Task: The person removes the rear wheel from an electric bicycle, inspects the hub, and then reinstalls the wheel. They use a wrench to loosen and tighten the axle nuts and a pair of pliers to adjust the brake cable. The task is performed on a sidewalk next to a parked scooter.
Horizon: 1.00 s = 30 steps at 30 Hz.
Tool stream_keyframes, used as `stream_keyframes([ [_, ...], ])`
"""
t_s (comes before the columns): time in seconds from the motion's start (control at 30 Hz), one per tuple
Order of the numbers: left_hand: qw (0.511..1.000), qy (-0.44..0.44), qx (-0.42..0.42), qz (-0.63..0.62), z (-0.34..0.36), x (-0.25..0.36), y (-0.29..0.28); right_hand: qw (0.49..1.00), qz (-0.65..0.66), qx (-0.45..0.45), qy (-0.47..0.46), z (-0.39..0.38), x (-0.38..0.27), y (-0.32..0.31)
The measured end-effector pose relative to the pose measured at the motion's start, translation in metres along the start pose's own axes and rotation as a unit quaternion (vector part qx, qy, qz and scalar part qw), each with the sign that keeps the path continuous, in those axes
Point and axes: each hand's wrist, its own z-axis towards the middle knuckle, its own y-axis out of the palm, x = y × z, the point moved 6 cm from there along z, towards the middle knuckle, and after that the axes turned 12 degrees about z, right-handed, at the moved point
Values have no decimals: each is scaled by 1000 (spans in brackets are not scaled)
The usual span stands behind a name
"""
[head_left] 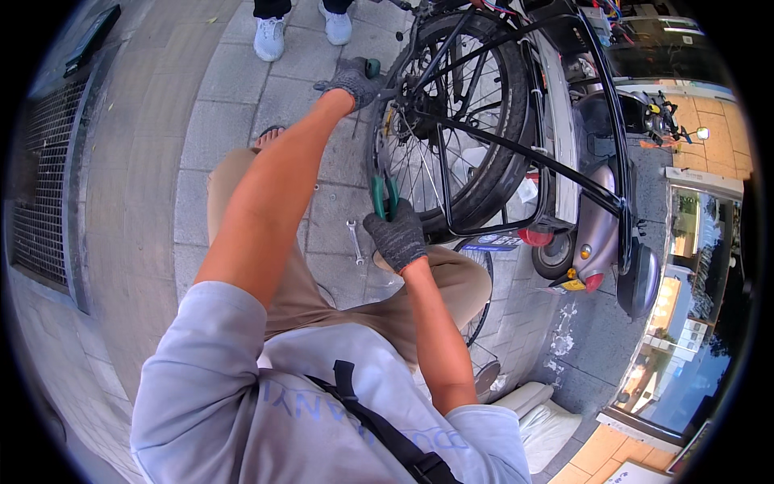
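My left hand (pixel 352 82), in a dark grey knitted glove with an orange cuff, is closed round a green-handled tool (pixel 372 68). Its working end is near the hub side of the spoked wheel (pixel 476 153), and its exact kind is hard to make out. Lower down, my right hand (pixel 397 230), gloved the same way, grips green-handled pliers (pixel 385 196) whose jaws point up at the wheel's left edge. The wheel sits in a black bike frame with a rack (pixel 524 149). On the paving by my right hand lies a combination wrench (pixel 355 242).
A red tail light (pixel 534 236) and a blue plate (pixel 492 242) hang at the bike's rear. Beyond stands a grey scooter (pixel 595 218). Another person's light shoes (pixel 269 39) are at the top. Pale cushions (pixel 538 419) lie lower right; a metal grate (pixel 50 177) is far left.
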Motion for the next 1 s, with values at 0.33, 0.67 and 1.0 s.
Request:
stream_keyframes([
  [0.33,990,43,-2,-132,-63,78,-76,975,-2,-144,167,-55,135,54],
  [0.67,865,-79,-62,-491,-109,68,-99,990,139,-9,-5,-29,140,73],
  [1.0,906,-97,48,-409,-104,56,-128,989,133,-41,57,120,44,100],
])
